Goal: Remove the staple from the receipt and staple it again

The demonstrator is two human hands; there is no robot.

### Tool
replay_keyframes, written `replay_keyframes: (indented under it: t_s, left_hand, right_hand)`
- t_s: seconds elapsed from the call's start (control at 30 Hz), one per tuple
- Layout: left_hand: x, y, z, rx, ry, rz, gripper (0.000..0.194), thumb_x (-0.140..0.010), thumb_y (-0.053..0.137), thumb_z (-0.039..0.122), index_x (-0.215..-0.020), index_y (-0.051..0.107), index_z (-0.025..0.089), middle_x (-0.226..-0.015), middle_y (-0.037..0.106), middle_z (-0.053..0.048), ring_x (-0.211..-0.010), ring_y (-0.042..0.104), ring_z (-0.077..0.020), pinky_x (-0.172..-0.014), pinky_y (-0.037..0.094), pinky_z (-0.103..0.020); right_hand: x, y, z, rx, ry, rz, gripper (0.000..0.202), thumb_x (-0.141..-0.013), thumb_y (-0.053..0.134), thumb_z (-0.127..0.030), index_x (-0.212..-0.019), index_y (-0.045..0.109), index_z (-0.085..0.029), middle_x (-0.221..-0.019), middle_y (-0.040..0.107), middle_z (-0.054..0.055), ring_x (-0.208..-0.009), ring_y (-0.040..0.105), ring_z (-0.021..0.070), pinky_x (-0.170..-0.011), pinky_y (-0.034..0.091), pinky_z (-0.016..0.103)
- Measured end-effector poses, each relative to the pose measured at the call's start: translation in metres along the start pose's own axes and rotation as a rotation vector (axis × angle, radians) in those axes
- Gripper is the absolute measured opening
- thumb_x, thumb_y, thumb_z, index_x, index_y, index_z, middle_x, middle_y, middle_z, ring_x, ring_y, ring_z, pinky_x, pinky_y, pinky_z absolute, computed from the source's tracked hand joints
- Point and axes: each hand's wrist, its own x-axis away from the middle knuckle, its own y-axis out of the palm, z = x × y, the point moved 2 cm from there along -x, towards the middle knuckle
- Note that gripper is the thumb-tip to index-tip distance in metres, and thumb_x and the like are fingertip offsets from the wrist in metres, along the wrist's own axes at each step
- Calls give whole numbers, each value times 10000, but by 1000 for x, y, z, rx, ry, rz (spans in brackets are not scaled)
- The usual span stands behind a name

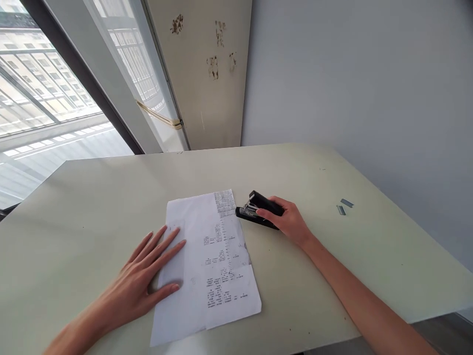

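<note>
A printed white sheet of paper (199, 266) lies on the pale table, with creases and lines of small dark print on its right half. Over its left edge rests my left hand (142, 278), flat with the fingers spread and nothing held. My right hand (286, 219) grips a black stapler (264, 202) around its rear part. The stapler's jaws are apart, and its front end points left, close to the upper right edge of the paper.
Two small staple strips (343, 206) lie on the right side of the table (121, 192). Behind the table stand a beige refrigerator (210, 103) with brown marks and a grey wall. A window is at the upper left.
</note>
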Motion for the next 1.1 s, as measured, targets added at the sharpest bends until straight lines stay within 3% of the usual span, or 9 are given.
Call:
replay_keyframes:
  t_s: [0.13,0.23,0.33,0.4,0.57,0.73,0.9,1.0,1.1]
  left_hand:
    - [-47,10,24,-22,75,-23,865,-994,611,612,-1705,164,405,-1755,239,-22,-1617,202,-399,-1296,176,-679]
    - [-93,21,50,21,93,-2,786,-1017,577,613,-1692,245,385,-1751,264,-38,-1619,206,-393,-1295,138,-689]
    - [-143,35,83,74,128,27,729,-1031,533,632,-1665,348,324,-1730,331,-80,-1623,205,-392,-1297,108,-696]
    - [-173,45,105,115,151,39,681,-1034,520,631,-1624,427,303,-1675,435,-96,-1595,290,-390,-1301,90,-699]
    - [-221,64,142,221,164,77,511,-1056,499,570,-1419,646,241,-1446,654,-127,-1392,543,-401,-1225,334,-661]
    - [-221,61,142,259,183,99,419,-1120,377,450,-1296,683,224,-1386,681,-117,-1349,579,-345,-1207,405,-568]
    - [-184,43,117,352,235,126,350,-1092,485,389,-1394,609,262,-1551,571,-80,-1467,493,-294,-1259,391,-517]
    - [-157,33,94,428,137,149,315,-1079,504,351,-1352,635,264,-1519,603,-73,-1448,522,-276,-1230,434,-484]
    - [-134,23,67,531,-46,209,261,-1076,497,384,-1190,703,271,-1390,683,-64,-1277,650,-258,-1091,544,-440]
  right_hand:
    - [0,2,-5,-52,-6,62,447,-805,801,-644,-768,640,-228,-667,466,-44,-608,408,130,-509,331,261]
    - [1,1,-11,-49,-48,126,403,-813,807,-613,-810,687,-229,-693,530,-30,-648,476,145,-558,403,268]
    - [3,-1,-17,-22,-100,203,367,-827,799,-592,-855,727,-233,-704,591,-19,-653,520,156,-584,450,279]
    - [5,-2,-21,-2,-126,246,358,-831,795,-585,-863,734,-234,-703,609,-16,-648,530,158,-593,465,284]
    - [6,-4,-27,11,-170,314,352,-844,778,-579,-854,724,-231,-724,658,-5,-667,578,171,-630,505,299]
    - [5,-7,-26,60,-197,374,337,-859,771,-558,-837,706,-228,-694,633,-15,-654,564,164,-621,487,292]
    - [8,-5,-24,94,-204,330,337,-867,766,-560,-845,694,-232,-706,641,-14,-647,563,165,-608,470,295]
    - [10,-1,-22,136,-244,264,327,-867,780,-544,-838,685,-233,-724,653,-16,-653,562,159,-614,468,290]
    - [10,9,-22,183,-284,162,312,-875,784,-534,-851,692,-236,-734,651,-14,-658,562,158,-607,463,287]
